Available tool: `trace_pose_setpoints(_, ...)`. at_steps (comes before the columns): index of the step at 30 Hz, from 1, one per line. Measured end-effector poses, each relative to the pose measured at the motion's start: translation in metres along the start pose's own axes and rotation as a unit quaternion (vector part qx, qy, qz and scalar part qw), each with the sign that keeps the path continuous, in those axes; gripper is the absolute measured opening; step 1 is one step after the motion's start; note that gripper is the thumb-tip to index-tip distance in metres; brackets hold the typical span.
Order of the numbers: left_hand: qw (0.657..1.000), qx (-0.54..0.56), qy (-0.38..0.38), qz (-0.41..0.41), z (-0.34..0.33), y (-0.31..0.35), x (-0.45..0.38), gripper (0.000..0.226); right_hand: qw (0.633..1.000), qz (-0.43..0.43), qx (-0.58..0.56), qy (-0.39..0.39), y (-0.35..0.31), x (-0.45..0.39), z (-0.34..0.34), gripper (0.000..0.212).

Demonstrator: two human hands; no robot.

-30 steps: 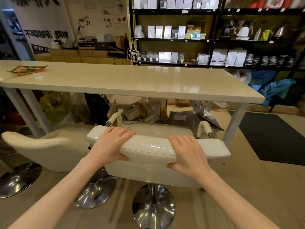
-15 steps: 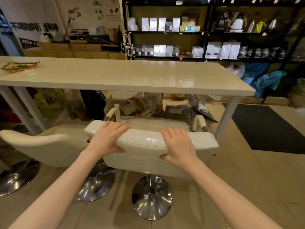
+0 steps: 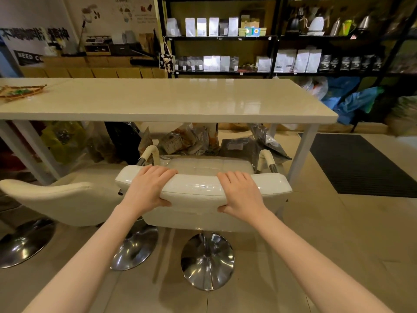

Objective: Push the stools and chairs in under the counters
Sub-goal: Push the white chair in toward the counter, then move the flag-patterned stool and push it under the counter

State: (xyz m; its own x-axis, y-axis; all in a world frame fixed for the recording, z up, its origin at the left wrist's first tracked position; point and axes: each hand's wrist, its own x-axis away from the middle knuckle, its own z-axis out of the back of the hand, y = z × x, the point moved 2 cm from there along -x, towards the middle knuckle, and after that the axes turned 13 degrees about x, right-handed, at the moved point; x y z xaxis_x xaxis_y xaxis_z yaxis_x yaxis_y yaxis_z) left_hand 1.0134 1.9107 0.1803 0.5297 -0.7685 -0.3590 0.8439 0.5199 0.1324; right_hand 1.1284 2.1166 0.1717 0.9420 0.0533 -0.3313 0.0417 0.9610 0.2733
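Hands first: left hand (image 3: 147, 188) and right hand (image 3: 241, 193) both grip the backrest of the white stool (image 3: 198, 188), fingers curled over the top edge, thumbs underneath. Stool sits on a chrome base (image 3: 207, 260), just in front of the counter (image 3: 171, 102), seat near the counter edge. Second stool (image 3: 56, 199) is right beside it on the left, also short of the counter. Bags (image 3: 187, 141) are piled under the counter.

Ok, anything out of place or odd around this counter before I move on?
Nothing damaged or spilled. One oddity: foil and plastic bags are heaped on the floor under the counter, right where the white stool gripped by the left hand and right hand would go. They might block it.
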Motion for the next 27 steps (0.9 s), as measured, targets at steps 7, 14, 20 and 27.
trace_pose_setpoints(7, 0.990, 0.004, -0.079, 0.119, 0.006, 0.012, -0.003, 0.098, 0.990, 0.021, -0.136, -0.021, 0.012, 0.001, 0.013, 0.104)
trace_pose_setpoints(14, 0.965, 0.193, 0.022, 0.174, 0.018, 0.124, -0.087, 0.095, 0.964, -0.074, -0.242, 0.075, 0.117, 0.031, 0.032, 0.078)
trace_pose_setpoints(20, 0.959, 0.234, 0.118, 0.111, -0.028, 0.237, -0.200, 0.073, 0.936, -0.189, -0.269, 0.123, 0.275, 0.066, 0.028, 0.076)
trace_pose_setpoints(27, 0.951, 0.258, 0.149, 0.084, -0.077, 0.326, -0.319, 0.074, 0.944, -0.207, -0.209, 0.152, 0.417, 0.079, 0.017, 0.077)
